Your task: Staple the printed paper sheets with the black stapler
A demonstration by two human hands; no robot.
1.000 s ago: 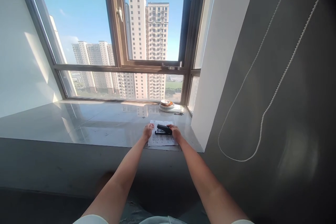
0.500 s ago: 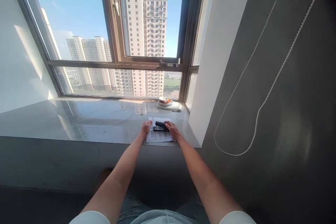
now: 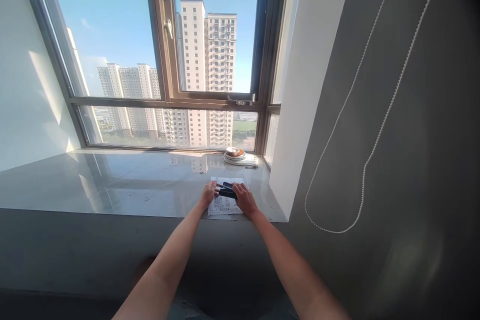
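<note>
Right hand (image 3: 245,199) wrapped over the back end of the black stapler (image 3: 226,191), fingers closed on it, palm on top. Left hand (image 3: 208,194) lies flat and open on the left edge of the printed paper (image 3: 222,206), fingertips just beside the stapler's nose. Stapler sits across the upper part of the sheet, lower centre of the frame, at the near edge of the grey stone sill (image 3: 131,185). Too small to tell whether the mouth of the stapler has the paper's edge inside it. My judgement: hold the sheets square under the left palm and press straight down with the right, not at a slant. Beyond the paper, a stack of plates (image 3: 235,155) near the window corner. A bead chain (image 3: 362,190) hangs on the dark wall at right. Window frame (image 3: 168,60) and apartment towers (image 3: 206,60) fill the upper centre.
</note>
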